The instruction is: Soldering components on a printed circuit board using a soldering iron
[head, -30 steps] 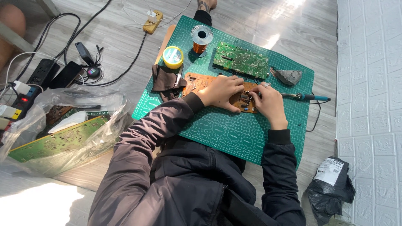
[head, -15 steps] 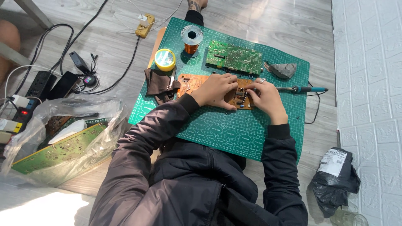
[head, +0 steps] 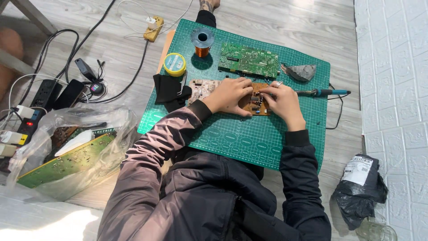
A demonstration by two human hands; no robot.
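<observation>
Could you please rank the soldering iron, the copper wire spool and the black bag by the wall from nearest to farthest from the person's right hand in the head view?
From the right hand:
1. Soldering iron, just to its right on the green mat.
2. Copper wire spool, up and to the left, at the mat's far edge.
3. Black bag, off the mat, down by the white wall.

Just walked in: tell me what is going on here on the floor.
A person sits on the floor at a green cutting mat, both hands on a brown circuit board. The left hand presses on its left part; the right hand fingers the parts on its right end. A green circuit board, a copper wire spool and a yellow tin lie further up the mat. A soldering iron lies unheld to the right.
</observation>
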